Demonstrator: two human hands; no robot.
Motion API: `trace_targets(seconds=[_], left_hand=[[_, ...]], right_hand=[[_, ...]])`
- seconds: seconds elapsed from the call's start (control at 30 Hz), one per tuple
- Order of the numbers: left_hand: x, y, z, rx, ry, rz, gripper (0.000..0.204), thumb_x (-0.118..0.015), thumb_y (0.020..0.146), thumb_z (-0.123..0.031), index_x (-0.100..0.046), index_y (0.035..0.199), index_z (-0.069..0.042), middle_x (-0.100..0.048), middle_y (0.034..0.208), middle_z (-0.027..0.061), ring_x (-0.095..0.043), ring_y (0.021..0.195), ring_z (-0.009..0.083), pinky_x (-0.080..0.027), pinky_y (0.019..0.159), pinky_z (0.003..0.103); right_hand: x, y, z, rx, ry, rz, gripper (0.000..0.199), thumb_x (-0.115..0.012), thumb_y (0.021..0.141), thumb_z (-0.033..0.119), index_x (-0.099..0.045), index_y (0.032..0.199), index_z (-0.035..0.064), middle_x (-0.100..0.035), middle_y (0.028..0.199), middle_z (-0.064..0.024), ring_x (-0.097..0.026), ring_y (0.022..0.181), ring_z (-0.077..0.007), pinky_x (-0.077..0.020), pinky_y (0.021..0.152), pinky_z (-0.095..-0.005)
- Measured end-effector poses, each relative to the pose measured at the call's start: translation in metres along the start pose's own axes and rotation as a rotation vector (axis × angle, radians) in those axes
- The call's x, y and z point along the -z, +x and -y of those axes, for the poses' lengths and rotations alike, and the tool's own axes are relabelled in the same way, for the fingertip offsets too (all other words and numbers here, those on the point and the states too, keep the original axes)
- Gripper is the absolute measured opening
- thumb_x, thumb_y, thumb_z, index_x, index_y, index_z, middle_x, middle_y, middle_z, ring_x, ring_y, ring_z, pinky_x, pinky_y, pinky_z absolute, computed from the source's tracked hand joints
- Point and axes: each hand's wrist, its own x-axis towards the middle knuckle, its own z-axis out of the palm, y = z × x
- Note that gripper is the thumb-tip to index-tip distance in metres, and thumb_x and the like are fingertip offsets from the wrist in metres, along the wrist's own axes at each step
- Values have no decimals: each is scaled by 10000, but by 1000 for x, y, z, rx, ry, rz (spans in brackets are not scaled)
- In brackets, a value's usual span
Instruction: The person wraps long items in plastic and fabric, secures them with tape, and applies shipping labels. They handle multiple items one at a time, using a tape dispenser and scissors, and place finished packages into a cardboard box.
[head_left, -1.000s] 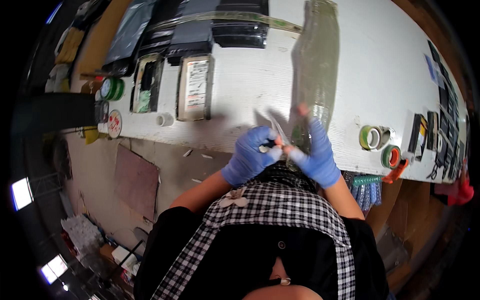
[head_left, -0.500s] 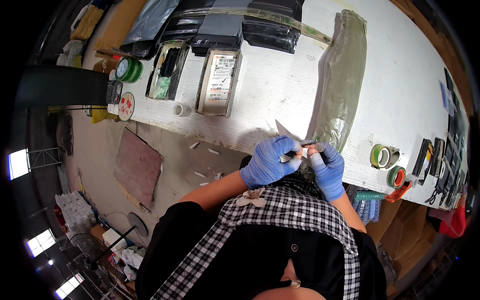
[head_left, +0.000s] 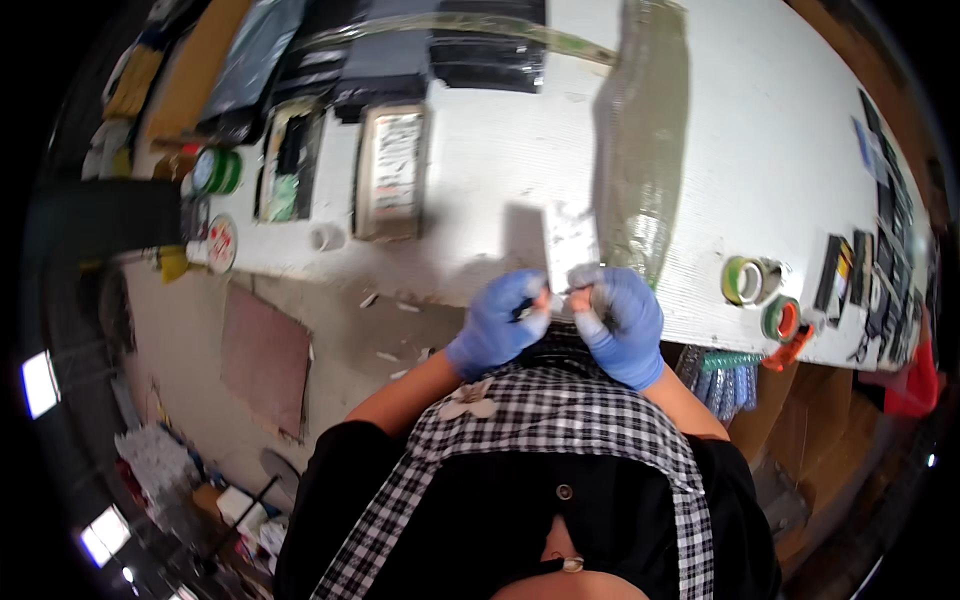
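Note:
A white printed label (head_left: pixel 568 238) stands up from my fingers at the front edge of the table, blurred by motion. My left hand (head_left: pixel 500 325), in a blue glove with bare fingertips, is closed in a pinch at its lower left corner. My right hand (head_left: pixel 628 325), gloved alike, pinches the lower right corner, with its fingers curled. Just beyond the hands lies a long parcel (head_left: pixel 645 130) wrapped in shiny greenish film, running away from me across the table. My fingers hide the label's lower edge.
An open box holding printed labels (head_left: pixel 393 170) and a narrow box with dark items (head_left: pixel 290 165) stand at left. Black mailer bags (head_left: pixel 488 45) lie behind them under a clear strip. Tape rolls (head_left: pixel 743 280) sit at right, near an orange-handled tool (head_left: pixel 788 348).
The label has swung from nearly edge-on between my fingers to face upward in front of them. My hands have moved slightly apart, and the whole view has shifted.

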Motion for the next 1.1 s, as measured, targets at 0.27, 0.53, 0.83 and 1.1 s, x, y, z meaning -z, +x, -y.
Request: trace_targets(seconds=[0.27,0.53,0.83,1.1], left_hand=[[112,-73,30,573,-75,242,256,-635,763,-59,-664,1003,27,-686,876,76,-649,761,165,-503,663,277],[212,-165,96,1240,1331,497,382,-583,842,-384,-719,1008,-68,-669,1048,204,-641,972,387,-513,873,451],[128,-83,11,810,613,359,221,-665,846,-232,-715,1003,-85,-692,966,149,-661,895,342,-518,819,391],[80,29,-1,265,228,491,322,-648,890,-125,-611,1208,-88,-632,1169,109,-610,1074,230,-495,919,343]], right_hand=[[127,3,-92,-922,931,-761,204,-649,906,187,-631,979,-3,-684,917,-109,-670,840,-212,-572,748,-322],[97,94,-118,201,-810,-396,136,-663,848,217,-634,877,88,-678,850,-70,-654,697,-235,-547,623,-331],[51,94,-104,-116,-774,85,695,-656,807,461,-471,1364,89,-380,1422,-259,-392,1297,-429,-389,1027,-534],[23,91,-102,-376,-884,143,798,-632,801,539,-355,1471,206,-155,1519,-317,-188,1349,-587,-318,1044,-639]])
